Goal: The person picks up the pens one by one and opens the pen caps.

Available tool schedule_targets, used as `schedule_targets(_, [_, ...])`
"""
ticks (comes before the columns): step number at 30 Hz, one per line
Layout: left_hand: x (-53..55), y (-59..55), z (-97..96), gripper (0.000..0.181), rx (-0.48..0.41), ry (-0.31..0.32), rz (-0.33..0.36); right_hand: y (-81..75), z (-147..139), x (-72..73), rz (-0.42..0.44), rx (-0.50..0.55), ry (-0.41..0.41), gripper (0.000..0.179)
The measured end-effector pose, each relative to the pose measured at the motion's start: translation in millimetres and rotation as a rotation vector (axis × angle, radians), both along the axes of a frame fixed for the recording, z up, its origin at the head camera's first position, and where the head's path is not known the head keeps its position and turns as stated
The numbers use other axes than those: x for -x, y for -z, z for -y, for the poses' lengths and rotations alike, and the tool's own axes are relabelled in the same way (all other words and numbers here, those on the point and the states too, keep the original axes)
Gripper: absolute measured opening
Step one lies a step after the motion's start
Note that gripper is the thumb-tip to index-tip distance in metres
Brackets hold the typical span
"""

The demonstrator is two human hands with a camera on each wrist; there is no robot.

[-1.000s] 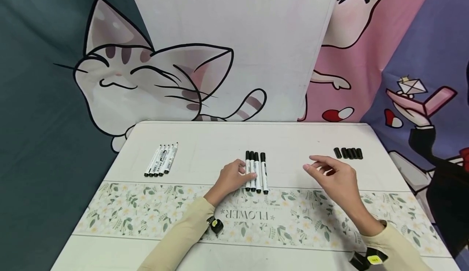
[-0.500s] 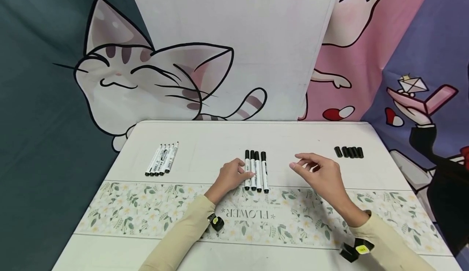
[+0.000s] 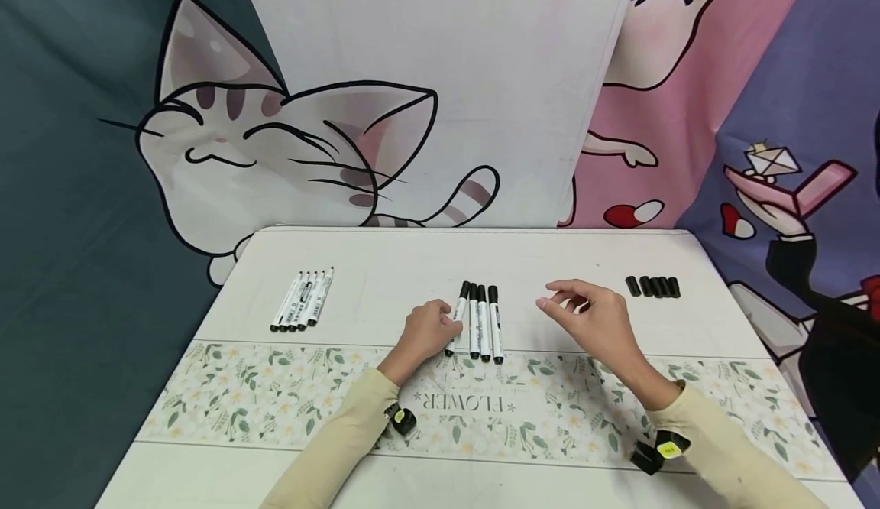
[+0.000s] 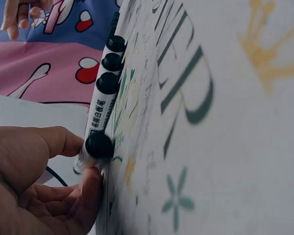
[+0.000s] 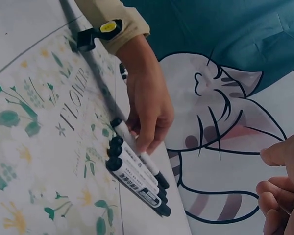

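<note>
With thumb and fingers, my left hand [image 3: 426, 331] pinches a white whiteboard marker [image 3: 459, 312] with a black cap. It lies slightly slanted on the table, a small gap to the left of three similar capped markers [image 3: 485, 329] standing side by side. The left wrist view shows the pinched marker's black end [image 4: 99, 145] between thumb and fingers. My right hand [image 3: 596, 319] hovers over the table to the right of the row, thumb and fingers loosely bent with nothing between them. In the right wrist view, its fingers [image 5: 279, 191] are apart from the markers.
At the left of the white table [image 3: 550, 253] lie several uncapped markers [image 3: 302, 303] in a row. Several loose black caps [image 3: 653, 287] sit at the far right. A flower-printed band [image 3: 275, 402] crosses the table's front part. Printed cloth [image 3: 440, 157] hangs behind it.
My left hand has drawn the leftmost marker left, away from the other three, and tilted it. My right hand has moved left, closer to the markers.
</note>
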State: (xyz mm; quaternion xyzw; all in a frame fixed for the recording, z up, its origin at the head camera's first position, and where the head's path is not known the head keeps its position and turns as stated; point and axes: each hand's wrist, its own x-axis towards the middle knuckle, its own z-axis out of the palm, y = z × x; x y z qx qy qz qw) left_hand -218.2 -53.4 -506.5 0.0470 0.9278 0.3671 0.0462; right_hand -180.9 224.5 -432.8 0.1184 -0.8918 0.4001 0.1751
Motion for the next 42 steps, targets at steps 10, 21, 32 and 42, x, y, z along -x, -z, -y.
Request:
schedule_targets(10, [-16.2,-25.2,15.2,0.029,-0.092,0.023,-0.116,-11.5,2,9.6,-0.031,-0.015,-0.022,0.022])
schedule_targets(21, [-43.6,-48.3,23.3,0.030,-0.158,0.151,-0.285,-31.4,16,4.5,0.000,-0.004,-0.103,0.029])
schedule_targets(32, [-60.8,-48.2,23.1,0.029,-0.164,0.264,-0.381,-41.6,37,-12.9,0.071,-0.050,-0.251,0.043])
schedule_targets(42, [-67.6,-42.0,20.9,0.027,-0.191,0.310,-0.370,-42.6,52,-23.3,0.071,-0.106,-0.348,0.044])
